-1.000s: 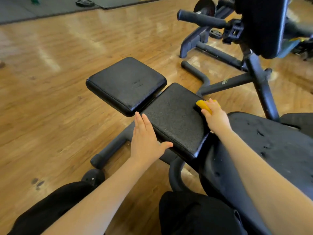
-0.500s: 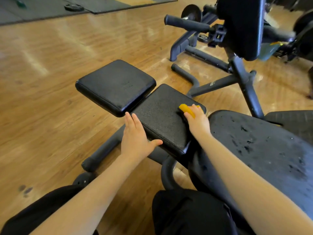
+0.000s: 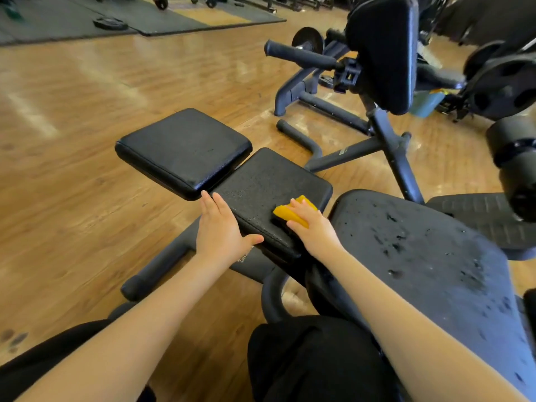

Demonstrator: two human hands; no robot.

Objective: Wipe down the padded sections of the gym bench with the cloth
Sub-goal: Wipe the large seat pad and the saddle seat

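The far pad (image 3: 185, 149) was black vinyl-like upholstery with a smooth, slightly glossy finish and a stitched seam along its edge. The middle pad (image 3: 269, 184) was black with a finer, pebbled, matt grain and carried small droplets. The near pad (image 3: 420, 250) was matt black and showed wet patches and dull, greyish areas. The cloth (image 3: 291, 214) was yellow-orange, soft and matt. The bench frame (image 3: 385, 146) was tubular metal in a matt dark grey coating. The floor (image 3: 72, 126) was wood planking with a glossy, reflective varnish. The floor mat (image 3: 174, 15) was dark grey and matt.
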